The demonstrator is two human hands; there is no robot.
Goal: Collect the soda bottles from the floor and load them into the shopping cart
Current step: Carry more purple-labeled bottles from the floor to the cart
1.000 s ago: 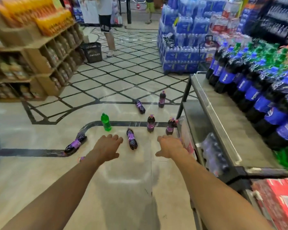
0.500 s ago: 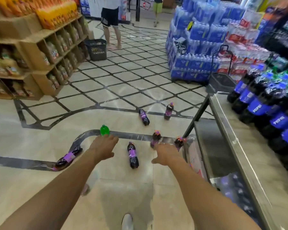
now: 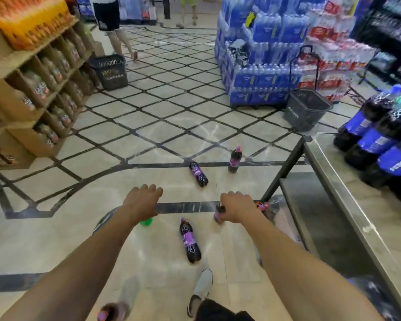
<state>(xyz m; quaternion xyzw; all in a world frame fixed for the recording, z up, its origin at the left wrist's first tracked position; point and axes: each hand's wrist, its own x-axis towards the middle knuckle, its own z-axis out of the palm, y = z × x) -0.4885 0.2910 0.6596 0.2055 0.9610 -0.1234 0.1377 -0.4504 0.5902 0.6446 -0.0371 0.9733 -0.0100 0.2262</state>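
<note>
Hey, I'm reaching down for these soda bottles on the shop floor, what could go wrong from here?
The bottle lying flat just ahead of your shoe could roll if you step on it. Your right hand is right at an upright bottle and might tip it. The metal shelf is close to that arm, so a bump seems possible.
</note>
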